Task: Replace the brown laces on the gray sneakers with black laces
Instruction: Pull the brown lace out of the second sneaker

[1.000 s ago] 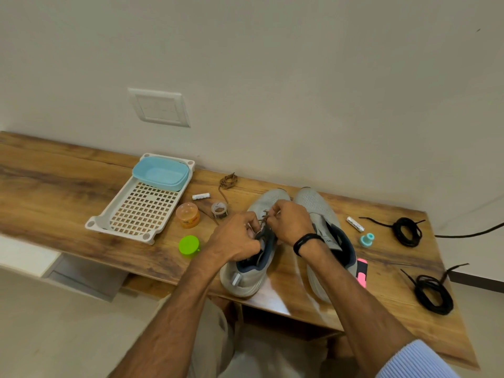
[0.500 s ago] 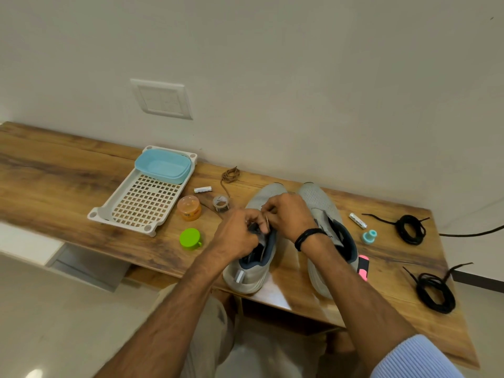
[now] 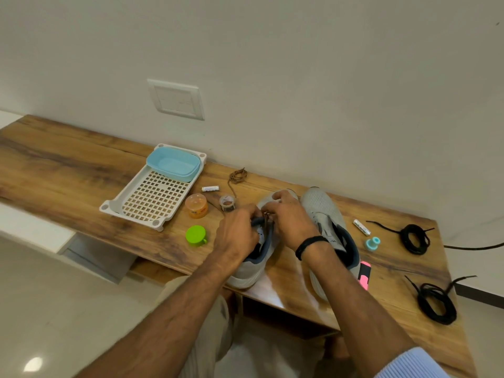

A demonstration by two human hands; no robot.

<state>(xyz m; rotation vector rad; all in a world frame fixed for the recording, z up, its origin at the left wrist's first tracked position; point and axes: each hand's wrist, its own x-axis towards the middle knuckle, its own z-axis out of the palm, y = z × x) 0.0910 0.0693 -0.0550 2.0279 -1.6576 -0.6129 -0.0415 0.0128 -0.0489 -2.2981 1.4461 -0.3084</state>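
Observation:
Two gray sneakers stand side by side on the wooden table [image 3: 68, 165]. Over the left sneaker [image 3: 249, 271] both hands meet at the tongue. My left hand [image 3: 237, 236] grips the dark collar and tongue. My right hand [image 3: 290, 219] pinches a thin brown lace [image 3: 268, 214] at the eyelets; most of that lace is hidden by my fingers. The right sneaker [image 3: 321, 211] has no lace visible. A loose brown lace [image 3: 237, 176] lies coiled near the wall. Two black lace bundles lie at the right, one farther back [image 3: 414, 238] and one nearer [image 3: 436, 302].
A white perforated tray [image 3: 152, 200] holds a blue tub [image 3: 173, 163]. Near it sit an orange jar [image 3: 196, 205], a green lid [image 3: 195, 235], a tape roll [image 3: 227, 202] and a battery [image 3: 210, 189]. A second battery [image 3: 361, 227], teal cap [image 3: 372, 243] and pink marker [image 3: 364, 274] lie right.
Both hands have shifted slightly toward the toe of the left sneaker, fingers reworking the brown lace. The camera view has tilted a little; the other objects have not moved.

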